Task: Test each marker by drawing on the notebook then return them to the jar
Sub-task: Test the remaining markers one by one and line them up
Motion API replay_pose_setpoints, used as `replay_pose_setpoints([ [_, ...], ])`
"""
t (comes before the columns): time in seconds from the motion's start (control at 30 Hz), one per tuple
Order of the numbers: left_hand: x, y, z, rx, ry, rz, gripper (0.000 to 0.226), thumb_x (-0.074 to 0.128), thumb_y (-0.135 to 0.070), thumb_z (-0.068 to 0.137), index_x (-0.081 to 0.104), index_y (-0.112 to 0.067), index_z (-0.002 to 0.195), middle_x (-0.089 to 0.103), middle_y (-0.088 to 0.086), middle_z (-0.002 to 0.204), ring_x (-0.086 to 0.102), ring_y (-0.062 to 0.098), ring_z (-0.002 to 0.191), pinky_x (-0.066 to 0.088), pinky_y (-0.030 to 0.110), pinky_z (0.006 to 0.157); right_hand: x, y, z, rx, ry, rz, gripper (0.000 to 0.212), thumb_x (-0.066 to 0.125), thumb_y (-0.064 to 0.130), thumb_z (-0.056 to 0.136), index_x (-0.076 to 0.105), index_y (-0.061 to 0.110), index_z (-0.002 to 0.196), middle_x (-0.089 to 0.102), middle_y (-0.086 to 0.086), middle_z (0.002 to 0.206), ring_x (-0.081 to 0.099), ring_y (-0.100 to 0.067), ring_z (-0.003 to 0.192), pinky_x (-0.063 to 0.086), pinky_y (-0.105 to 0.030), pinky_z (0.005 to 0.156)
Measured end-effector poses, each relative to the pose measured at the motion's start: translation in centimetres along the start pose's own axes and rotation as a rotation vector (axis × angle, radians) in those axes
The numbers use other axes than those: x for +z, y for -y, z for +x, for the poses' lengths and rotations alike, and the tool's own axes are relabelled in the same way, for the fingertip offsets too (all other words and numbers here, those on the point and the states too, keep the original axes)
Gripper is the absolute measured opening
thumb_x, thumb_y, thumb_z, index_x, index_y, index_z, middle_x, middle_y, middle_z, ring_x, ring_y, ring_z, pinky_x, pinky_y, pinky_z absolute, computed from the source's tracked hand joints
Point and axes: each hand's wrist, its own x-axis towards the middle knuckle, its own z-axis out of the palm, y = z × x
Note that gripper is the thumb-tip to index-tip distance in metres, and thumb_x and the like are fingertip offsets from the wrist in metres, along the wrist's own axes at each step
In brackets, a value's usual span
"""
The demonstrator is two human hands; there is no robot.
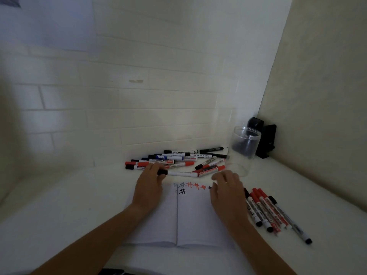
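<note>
Two bare forearms reach in from the near edge over an open notebook (178, 215), its pale ruled pages lying flat on a smooth white table (59, 215). Along the far edge of the right page runs a row of small hash marks (195, 185) in black and red, with one more black hash below at the left.

The left hand (148, 185) lies over the notebook's far left corner, its fingers curled round the black cap end of a marker (178, 173), a slim white barrel that stretches rightward on the table. The right hand (228, 189) hovers above the right page with fingers loosely bent and spread, holding nothing.

Just beyond the hands sits a loose pile of markers (174, 158), cylindrical plastic barrels with red, black and blue caps, lying mostly crosswise. To the right of the notebook, a second group of markers (272, 211) lies side by side, slanting toward the near right, red and black capped.

The jar (245, 143), a clear plastic cylinder with a ribbed open rim, stands upright in the far right corner, near the pile. Behind it stand two dark, glossy objects (266, 139) against the wall; what they are cannot be told. The far wall shows painted brick courses.
</note>
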Motion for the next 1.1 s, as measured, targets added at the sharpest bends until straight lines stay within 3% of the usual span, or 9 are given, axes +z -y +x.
replay_pose_setpoints([
  [0.1, 0.1, -0.3, -0.7, 0.141, 0.151, -0.092, 0.011, 0.056, -0.012, 0.098, 0.060, -0.021, 0.100, 0.058, -0.009, 0.094, 0.053, 0.002, 0.084, 0.041, 0.017, 0.072, 0.7, 2.6, 0.8, -0.194, 0.051, 0.140, 0.021, 0.067, 0.021, 0.087, 0.067, 0.020, 0.107, 0.058, 0.002, 0.109, 0.052, -0.014, 0.098, 0.042, -0.026, 0.080],
  [0.2, 0.3, -0.3, -1.0, 0.223, 0.261, -0.131, 0.014, 0.047, -0.023, 0.101, 0.060, -0.018, 0.103, 0.059, -0.009, 0.096, 0.053, 0.002, 0.088, 0.043, 0.017, 0.077, 2.3, 4.6, 1.0, -0.264, 0.172, 0.235, 0.027, 0.053, 0.038, 0.092, 0.065, 0.021, 0.109, 0.059, 0.003, 0.106, 0.053, -0.015, 0.097, 0.042, -0.027, 0.080],
  [0.37, 0.4, 0.1, -0.9, 0.133, 0.311, -0.157, 0.013, 0.047, -0.016, 0.104, 0.060, -0.017, 0.102, 0.061, -0.005, 0.096, 0.056, 0.007, 0.090, 0.045, 0.024, 0.081, 4.6, 5.6, 0.6, -0.220, 0.211, 0.239, 0.033, 0.033, 0.037, 0.099, 0.061, 0.019, 0.101, 0.059, 0.002, 0.087, 0.059, -0.018, 0.077, 0.049, -0.032, 0.061],
  [0.47, 0.5, -0.2, -0.7, 0.082, 0.339, -0.168, 0.019, 0.046, -0.021, 0.105, 0.063, -0.016, 0.098, 0.063, -0.004, 0.092, 0.057, 0.008, 0.088, 0.046, 0.028, 0.081, 4.9, 5.3, 0.6, -0.252, 0.184, 0.197, 0.026, 0.035, 0.033, 0.101, 0.057, 0.021, 0.096, 0.055, 0.004, 0.083, 0.054, -0.015, 0.070, 0.043, -0.029, 0.059],
  [0.57, 0.4, -0.4, -0.6, 0.101, 0.322, -0.199, 0.015, 0.052, -0.012, 0.101, 0.065, -0.016, 0.094, 0.064, -0.008, 0.088, 0.058, 0.006, 0.085, 0.045, 0.020, 0.078, 4.9, 5.3, 0.3, -0.253, 0.162, 0.180, 0.031, 0.037, 0.038, 0.102, 0.061, 0.020, 0.094, 0.056, 0.003, 0.081, 0.052, -0.015, 0.069, 0.042, -0.030, 0.059],
  [0.73, -0.1, -0.6, -0.9, 0.130, 0.312, -0.243, 0.014, 0.056, -0.005, 0.096, 0.064, -0.015, 0.091, 0.064, -0.008, 0.084, 0.059, 0.011, 0.081, 0.046, 0.021, 0.073, 4.7, 5.5, 0.0, -0.240, 0.189, 0.065, 0.032, 0.038, 0.046, 0.102, 0.061, 0.025, 0.093, 0.055, 0.007, 0.075, 0.053, -0.011, 0.051, 0.035, -0.023, 0.044],
  [0.83, -0.3, -0.5, -0.9, 0.116, 0.320, -0.249, 0.015, 0.056, -0.004, 0.095, 0.062, -0.016, 0.089, 0.063, -0.008, 0.082, 0.058, 0.013, 0.079, 0.047, 0.025, 0.071, 4.5, 5.5, 0.0, -0.271, 0.239, 0.122, 0.039, 0.031, 0.048, 0.101, 0.062, 0.024, 0.103, 0.060, 0.006, 0.084, 0.059, -0.016, 0.060, 0.036, -0.025, 0.050],
  [0.93, -0.5, -0.6, -1.0, 0.099, 0.322, -0.252, 0.014, 0.055, -0.004, 0.094, 0.060, -0.015, 0.088, 0.064, -0.006, 0.081, 0.059, 0.013, 0.078, 0.049, 0.032, 0.072, 4.3, 5.4, 0.0, -0.282, 0.239, 0.116, 0.039, 0.030, 0.048, 0.101, 0.061, 0.025, 0.105, 0.060, 0.005, 0.079, 0.060, -0.017, 0.061, 0.038, -0.028, 0.051],
  [1.1, -0.7, -0.9, -1.1, 0.104, 0.328, -0.247, 0.017, 0.055, 0.000, 0.093, 0.061, -0.015, 0.088, 0.064, -0.006, 0.080, 0.059, 0.014, 0.078, 0.048, 0.027, 0.071, 4.3, 5.4, -0.2, -0.272, 0.265, 0.094, 0.044, 0.023, 0.051, 0.101, 0.059, 0.027, 0.111, 0.064, 0.003, 0.077, 0.063, -0.019, 0.064, 0.046, -0.035, 0.055],
])
